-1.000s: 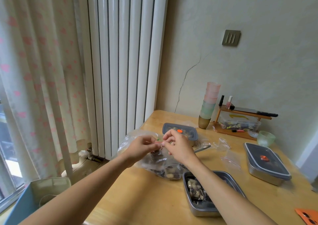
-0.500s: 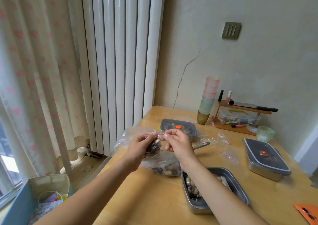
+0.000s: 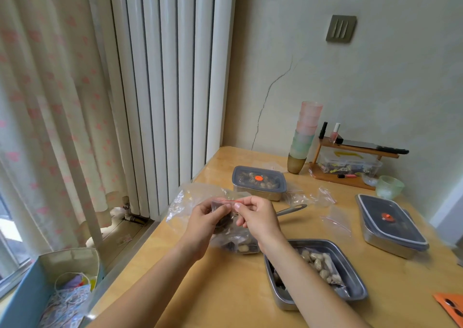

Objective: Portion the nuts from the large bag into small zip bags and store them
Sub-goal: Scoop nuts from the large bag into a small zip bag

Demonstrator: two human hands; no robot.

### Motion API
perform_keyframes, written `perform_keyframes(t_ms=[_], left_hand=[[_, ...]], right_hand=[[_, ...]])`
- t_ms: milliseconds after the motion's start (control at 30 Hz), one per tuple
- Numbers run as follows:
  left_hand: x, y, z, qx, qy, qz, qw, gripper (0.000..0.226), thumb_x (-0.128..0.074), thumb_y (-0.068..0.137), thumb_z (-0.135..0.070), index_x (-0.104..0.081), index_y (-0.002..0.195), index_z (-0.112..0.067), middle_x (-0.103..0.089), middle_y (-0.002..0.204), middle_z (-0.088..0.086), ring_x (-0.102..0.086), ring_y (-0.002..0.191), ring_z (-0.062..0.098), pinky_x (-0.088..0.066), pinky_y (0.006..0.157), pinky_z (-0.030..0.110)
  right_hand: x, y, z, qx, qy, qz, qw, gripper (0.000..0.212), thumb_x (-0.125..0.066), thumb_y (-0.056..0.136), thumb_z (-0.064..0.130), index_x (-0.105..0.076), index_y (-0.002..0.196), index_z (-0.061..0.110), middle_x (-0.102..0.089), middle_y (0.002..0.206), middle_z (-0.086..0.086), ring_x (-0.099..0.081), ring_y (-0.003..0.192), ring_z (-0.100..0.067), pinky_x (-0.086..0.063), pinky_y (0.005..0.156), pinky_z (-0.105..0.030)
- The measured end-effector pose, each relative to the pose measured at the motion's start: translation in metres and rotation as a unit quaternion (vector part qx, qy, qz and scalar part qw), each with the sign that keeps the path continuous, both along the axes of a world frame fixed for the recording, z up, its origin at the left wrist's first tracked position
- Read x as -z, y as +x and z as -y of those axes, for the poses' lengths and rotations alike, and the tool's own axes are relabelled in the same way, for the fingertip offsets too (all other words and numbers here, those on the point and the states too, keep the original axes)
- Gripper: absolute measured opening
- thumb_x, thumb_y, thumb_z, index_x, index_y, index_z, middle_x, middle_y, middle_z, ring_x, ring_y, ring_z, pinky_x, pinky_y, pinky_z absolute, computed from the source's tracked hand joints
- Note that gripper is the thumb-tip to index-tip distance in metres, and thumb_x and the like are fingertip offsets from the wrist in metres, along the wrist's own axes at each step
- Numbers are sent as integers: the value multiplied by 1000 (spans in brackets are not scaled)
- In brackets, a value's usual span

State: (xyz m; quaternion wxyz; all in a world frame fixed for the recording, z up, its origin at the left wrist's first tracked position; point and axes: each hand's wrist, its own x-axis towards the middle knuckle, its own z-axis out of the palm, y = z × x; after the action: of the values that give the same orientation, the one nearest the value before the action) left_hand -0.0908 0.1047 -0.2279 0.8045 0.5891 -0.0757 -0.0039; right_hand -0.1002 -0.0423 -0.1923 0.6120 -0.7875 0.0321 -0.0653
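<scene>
Between my hands hangs a small zip bag [image 3: 223,217] with dark nuts in it and a red seal line along its top. My left hand [image 3: 204,223] grips its left side, and my right hand [image 3: 258,217] pinches the seal at the top right. Beneath them the large clear bag of nuts [image 3: 233,243] lies crumpled on the wooden table [image 3: 225,290]. Just right of my right forearm stands an open metal tin [image 3: 350,272] with filled small bags inside.
A lidded tin [image 3: 259,182] with nuts sits behind the hands, another lidded tin [image 3: 390,223] at the right. Empty zip bags [image 3: 335,218] and a metal scoop handle [image 3: 292,209] lie between. Stacked cups [image 3: 304,137], a wooden rack [image 3: 350,162] and a green bowl [image 3: 389,186] line the wall.
The view has tilted down slightly. My hands have drawn apart a little along the top of the small bag, and its red seal line now shows between them.
</scene>
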Motion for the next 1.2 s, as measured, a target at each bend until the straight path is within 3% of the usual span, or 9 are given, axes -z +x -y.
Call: perform_keyframes(t_ms=[167, 267, 367, 500, 700, 833, 967, 1200], left_hand=[[5, 1, 0, 5, 7, -13, 1000, 11, -66, 97, -6, -78, 96, -5, -64, 73, 11, -54, 63, 16, -44, 58, 24], [6, 4, -1, 20, 5, -26, 999, 12, -66, 97, -6, -76, 100, -1, -65, 75, 13, -56, 63, 17, -46, 59, 24], [7, 5, -1, 28, -3, -50, 998, 16, -64, 97, -3, -71, 106, 9, -60, 67, 8, -51, 52, 12, -41, 51, 19], [8, 5, -1, 28, -5, -61, 998, 19, -64, 97, -2, -66, 110, 11, -63, 64, 2, -55, 50, 9, -43, 49, 16], [10, 3, -4, 15, -19, -56, 998, 23, -70, 96, -19, -76, 103, 2, -74, 92, 13, -67, 80, 20, -52, 71, 27], [7, 1, -4, 10, -19, -52, 998, 25, -72, 93, -21, -75, 97, 4, -74, 103, 17, -67, 84, 23, -52, 71, 29], [0, -1, -1, 0, -6, -32, 999, 24, -73, 94, -24, -77, 101, -1, -74, 95, 16, -68, 83, 21, -52, 73, 30], [-18, 2, 18, -43, 21, 32, 998, 17, -72, 95, -18, -78, 96, -1, -76, 106, 11, -72, 99, 26, -57, 85, 31]], right_hand=[[5, -1, -3, 39, -68, 30, 996, 8, -73, 93, 19, -76, 86, 22, -74, 64, -2, -67, 54, -13, -58, 66, -34], [3, -2, -2, 29, -54, 27, 998, 8, -73, 93, 16, -77, 87, 20, -73, 62, -4, -65, 53, -11, -51, 59, -26], [2, -2, -1, 8, -33, 12, 999, 9, -72, 93, 12, -77, 88, 17, -70, 59, -3, -61, 51, -10, -45, 54, -19], [4, -3, 0, -8, -27, 4, 1000, 10, -72, 93, 12, -78, 89, 18, -68, 58, -3, -59, 50, -12, -47, 59, -26], [1, -3, 0, -12, -18, 9, 1000, 9, -72, 92, 11, -76, 88, 18, -70, 62, -1, -59, 50, -11, -46, 57, -25], [-2, -3, 2, -26, -14, 8, 1000, 9, -72, 93, 11, -77, 89, 18, -75, 76, -15, -59, 51, -11, -46, 57, -26], [-7, -3, 11, -66, 1, 11, 998, 8, -70, 96, 15, -77, 96, 17, -76, 83, -18, -60, 56, -14, -46, 55, -25], [-19, 7, 34, -89, 3, 43, 995, 8, -69, 98, 14, -76, 100, 11, -73, 75, -7, -59, 56, -14, -45, 53, -22]])
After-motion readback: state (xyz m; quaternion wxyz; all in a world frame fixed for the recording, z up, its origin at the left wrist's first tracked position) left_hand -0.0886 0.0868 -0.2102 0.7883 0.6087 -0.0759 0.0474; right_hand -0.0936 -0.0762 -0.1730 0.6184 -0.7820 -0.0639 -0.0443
